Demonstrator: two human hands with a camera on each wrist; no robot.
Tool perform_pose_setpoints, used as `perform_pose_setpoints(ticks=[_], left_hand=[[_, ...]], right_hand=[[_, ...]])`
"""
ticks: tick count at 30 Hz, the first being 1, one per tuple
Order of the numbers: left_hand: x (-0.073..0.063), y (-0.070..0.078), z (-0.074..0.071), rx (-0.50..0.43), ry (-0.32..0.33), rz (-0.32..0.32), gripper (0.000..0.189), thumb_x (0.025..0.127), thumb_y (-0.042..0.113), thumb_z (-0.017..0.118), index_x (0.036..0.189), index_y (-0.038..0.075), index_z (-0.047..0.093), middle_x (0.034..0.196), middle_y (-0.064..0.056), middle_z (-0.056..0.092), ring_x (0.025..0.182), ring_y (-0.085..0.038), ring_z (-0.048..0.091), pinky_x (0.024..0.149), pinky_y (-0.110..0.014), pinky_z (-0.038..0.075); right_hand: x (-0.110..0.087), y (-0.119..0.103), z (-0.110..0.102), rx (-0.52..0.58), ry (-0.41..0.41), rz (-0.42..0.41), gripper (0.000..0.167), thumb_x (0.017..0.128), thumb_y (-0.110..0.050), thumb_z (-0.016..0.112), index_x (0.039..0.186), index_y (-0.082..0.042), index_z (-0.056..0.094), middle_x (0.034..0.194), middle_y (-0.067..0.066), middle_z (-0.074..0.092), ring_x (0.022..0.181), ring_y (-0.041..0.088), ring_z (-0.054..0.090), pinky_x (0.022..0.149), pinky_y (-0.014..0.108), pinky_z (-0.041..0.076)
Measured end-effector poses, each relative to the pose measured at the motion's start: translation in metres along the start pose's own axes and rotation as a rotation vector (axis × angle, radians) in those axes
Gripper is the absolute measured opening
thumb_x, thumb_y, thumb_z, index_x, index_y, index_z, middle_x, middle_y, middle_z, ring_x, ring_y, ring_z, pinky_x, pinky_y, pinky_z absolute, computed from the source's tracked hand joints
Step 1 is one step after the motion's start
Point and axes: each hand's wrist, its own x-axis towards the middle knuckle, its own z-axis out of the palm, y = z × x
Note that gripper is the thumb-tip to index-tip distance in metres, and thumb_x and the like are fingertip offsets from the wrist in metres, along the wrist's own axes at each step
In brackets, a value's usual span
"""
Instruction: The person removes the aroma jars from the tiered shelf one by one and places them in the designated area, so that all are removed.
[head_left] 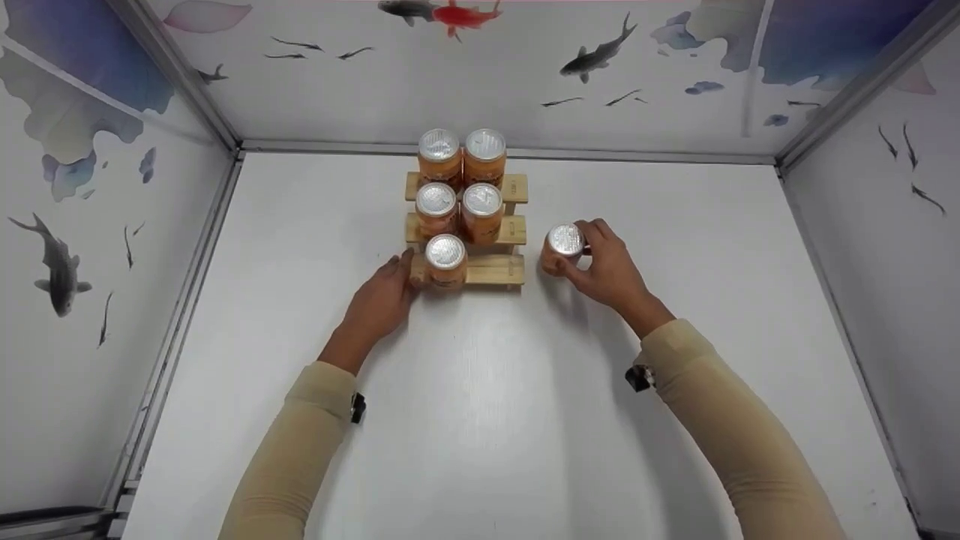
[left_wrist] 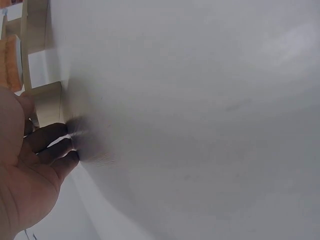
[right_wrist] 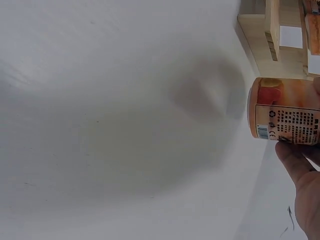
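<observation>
My right hand grips an orange can with a silvery lid, thumb on one side and fingers on the other. It is upright, to the right of a three-step wooden rack. The right wrist view shows the printed label of this can above its shadow. My left hand holds the left end of the rack's lowest step, its fingers low by the tabletop. Beside those fingers stands one can on that step.
Two cans stand side by side on the middle step and two more on the top step. The white table is enclosed by painted panels along the back and both sides.
</observation>
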Motion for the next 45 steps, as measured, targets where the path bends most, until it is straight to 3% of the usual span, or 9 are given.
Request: perform_pose_setpoints(ticks=[13, 20, 29, 45], left_hand=[[0.001, -0.001, 0.001, 0.008, 0.002, -0.021, 0.064, 0.121, 0.037, 0.041, 0.176, 0.008, 0.026, 0.175, -0.023, 0.043, 0.164, -0.039, 0.041, 0.132, -0.056, 0.040], [0.002, -0.001, 0.001, -0.005, 0.005, -0.020, 0.065, 0.121, 0.039, 0.042, 0.177, 0.009, 0.025, 0.175, -0.023, 0.042, 0.164, -0.039, 0.041, 0.132, -0.056, 0.040], [0.001, -0.002, 0.001, -0.022, 0.035, 0.030, 0.066, 0.121, 0.040, 0.042, 0.176, 0.006, 0.027, 0.171, -0.026, 0.047, 0.162, -0.042, 0.044, 0.129, -0.058, 0.043], [0.000, -0.001, 0.001, -0.003, 0.023, -0.004, 0.065, 0.121, 0.040, 0.041, 0.176, 0.009, 0.026, 0.173, -0.025, 0.044, 0.162, -0.041, 0.044, 0.130, -0.058, 0.042]], right_hand=[[0.006, 0.011, 0.008, 0.024, -0.034, 0.089, 0.063, 0.103, -0.026, 0.079, 0.153, 0.004, 0.054, 0.141, 0.023, 0.058, 0.134, 0.038, 0.064, 0.112, 0.053, 0.061], [0.009, 0.011, 0.007, 0.034, -0.040, 0.084, 0.063, 0.103, -0.024, 0.079, 0.153, 0.005, 0.053, 0.141, 0.024, 0.057, 0.134, 0.039, 0.064, 0.112, 0.054, 0.060], [0.010, 0.012, 0.007, 0.030, -0.054, 0.085, 0.063, 0.104, -0.024, 0.078, 0.152, 0.008, 0.052, 0.139, 0.026, 0.056, 0.134, 0.041, 0.064, 0.111, 0.052, 0.061], [0.012, 0.012, 0.008, 0.023, -0.074, 0.112, 0.068, 0.103, -0.027, 0.080, 0.154, 0.006, 0.050, 0.142, 0.024, 0.056, 0.136, 0.040, 0.063, 0.112, 0.054, 0.060]])
